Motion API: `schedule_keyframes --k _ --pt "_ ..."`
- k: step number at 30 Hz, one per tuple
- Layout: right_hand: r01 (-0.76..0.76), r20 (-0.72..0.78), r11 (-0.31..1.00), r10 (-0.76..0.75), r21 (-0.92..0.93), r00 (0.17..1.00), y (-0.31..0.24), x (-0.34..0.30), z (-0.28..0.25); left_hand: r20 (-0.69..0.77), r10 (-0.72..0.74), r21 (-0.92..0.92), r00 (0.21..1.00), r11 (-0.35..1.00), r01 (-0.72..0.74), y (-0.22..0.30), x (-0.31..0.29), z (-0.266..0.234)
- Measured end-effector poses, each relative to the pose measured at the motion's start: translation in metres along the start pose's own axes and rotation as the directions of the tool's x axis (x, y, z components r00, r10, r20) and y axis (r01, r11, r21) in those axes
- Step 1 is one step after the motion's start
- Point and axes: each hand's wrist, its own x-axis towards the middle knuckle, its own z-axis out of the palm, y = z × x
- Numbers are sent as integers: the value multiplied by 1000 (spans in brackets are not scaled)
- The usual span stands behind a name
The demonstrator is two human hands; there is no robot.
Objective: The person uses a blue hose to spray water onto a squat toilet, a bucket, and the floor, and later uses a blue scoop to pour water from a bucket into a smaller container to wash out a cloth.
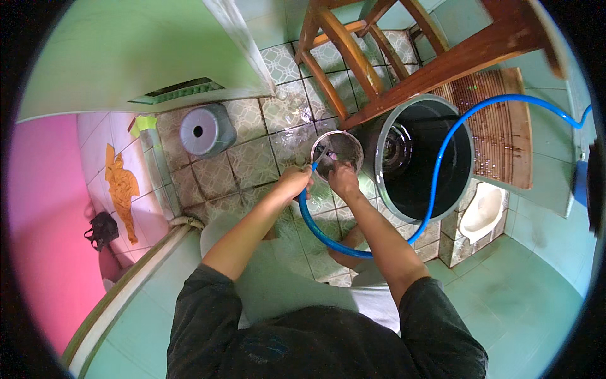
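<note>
My left hand (295, 180) grips the end of a blue hose (435, 170), its nozzle pointing into a small round steel pan (341, 146) held over the wet patterned floor tiles. My right hand (343, 177) holds the near rim of that pan, fingers reaching inside. The hose loops under my arms, crosses a large dark metal pot (423, 158) to the right and runs off toward the right wall.
A wooden ladder-like frame (404, 60) leans above the pot. A grey upturned basin (205, 131) lies at the left. A slatted wooden mat (499, 126), a white squat toilet (483, 211), an orange cloth (122, 186) and a dark bag (101, 230) are around.
</note>
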Motion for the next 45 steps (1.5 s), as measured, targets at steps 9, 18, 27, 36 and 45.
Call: schedule_keyframes --k 9,18,27,36,45 --pt "-63 252 988 96 -138 963 8 97 62 128 20 247 992 968 -51 -10 60 -10" --pt "-41 -10 997 41 -69 999 27 69 23 345 100 433 933 865 -252 -9 94 -9" --pt "293 -91 767 -414 -570 906 0 41 -24 384 87 289 919 934 -209 -23 117 -17" --pt "290 20 643 -393 -709 919 -11 33 -34 373 104 268 922 939 -214 -20 129 -27" --pt "381 134 628 -404 -678 905 -28 26 -54 327 100 245 940 952 -186 -22 136 -30"
